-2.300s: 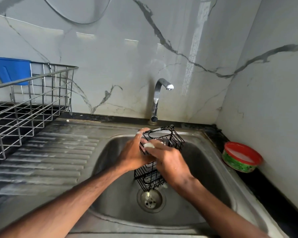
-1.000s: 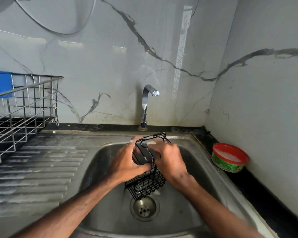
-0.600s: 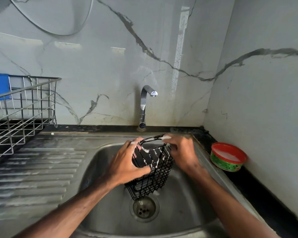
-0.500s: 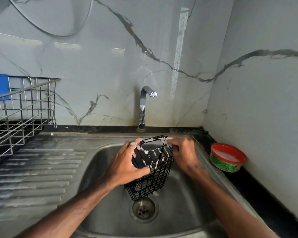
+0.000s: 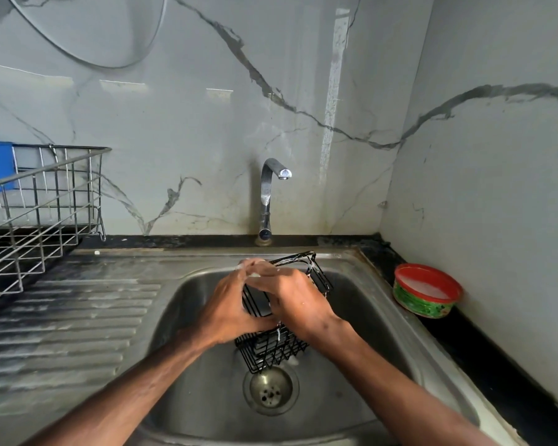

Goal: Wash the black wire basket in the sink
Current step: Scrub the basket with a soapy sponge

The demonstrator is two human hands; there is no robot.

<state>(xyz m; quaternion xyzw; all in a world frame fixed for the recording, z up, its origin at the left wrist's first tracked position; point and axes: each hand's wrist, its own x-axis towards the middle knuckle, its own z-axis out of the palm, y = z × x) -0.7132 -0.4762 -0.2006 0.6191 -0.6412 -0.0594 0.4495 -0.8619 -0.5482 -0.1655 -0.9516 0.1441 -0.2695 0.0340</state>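
L hand is gripping basket from its left, fingers curled round the wire. R hand is lying over the front, fingers bent onto it, tips meeting L's near the top rim. Basket is hanging tilted in sink, just above drain, suds clinging to wire. At right, tub is sitting on bench.

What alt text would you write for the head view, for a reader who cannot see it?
A person's left hand and right hand hold a soapy black wire basket tilted over the drain of a steel sink. No water runs from the tap behind; a wire dish rack stands left, a red-rimmed green tub right.
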